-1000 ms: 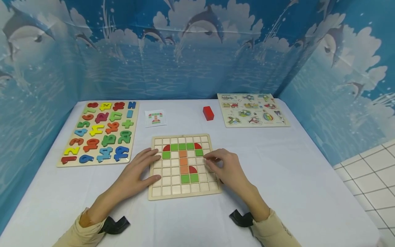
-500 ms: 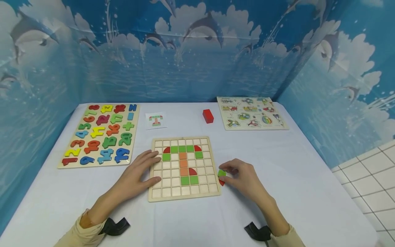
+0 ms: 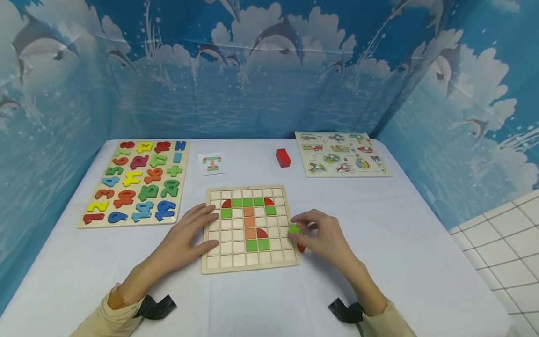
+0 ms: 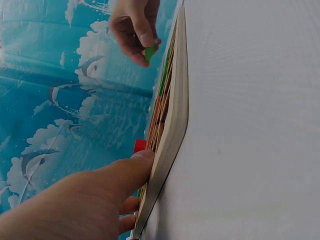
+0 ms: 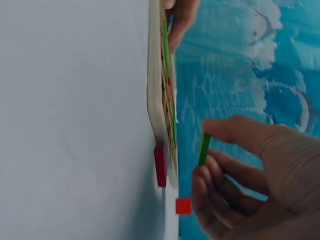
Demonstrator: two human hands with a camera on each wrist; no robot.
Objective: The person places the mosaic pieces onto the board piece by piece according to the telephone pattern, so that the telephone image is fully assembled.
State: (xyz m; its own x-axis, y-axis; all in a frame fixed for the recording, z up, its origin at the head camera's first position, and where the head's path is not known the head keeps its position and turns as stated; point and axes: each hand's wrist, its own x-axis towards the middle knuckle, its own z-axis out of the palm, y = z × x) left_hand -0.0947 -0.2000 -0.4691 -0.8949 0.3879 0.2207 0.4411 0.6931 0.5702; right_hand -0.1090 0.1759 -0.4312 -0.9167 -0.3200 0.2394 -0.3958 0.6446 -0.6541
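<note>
In the head view a wooden grid board (image 3: 252, 270) lies at the middle of the white table, bearing green and orange squares and red quarter-round tiles in a T-like figure. My left hand (image 3: 183, 238) rests along its left edge, fingers spread and thumb on the rim. Thumb and fingers of my right hand (image 3: 324, 234) pinch a green square tile (image 3: 294, 228) over the board's right edge. The right wrist view shows that green tile (image 5: 204, 149) held edge-on, raised above the board. Partly covered by the right hand, a red tile (image 3: 301, 248) lies against the board's right side.
Behind the board lies a small card (image 3: 212, 164) printed with a similar figure. A red block (image 3: 283, 158) stands to its right. A number puzzle (image 3: 182, 196) occupies the left side; a picture puzzle (image 3: 349, 174) lies at back right. A dolphin-print curtain (image 3: 236, 107) surrounds the table's back.
My right hand first moved from the board to the tiles at its right, took hold of a green tile, and has now come back left over the board's edge. The left hand stays put.
</note>
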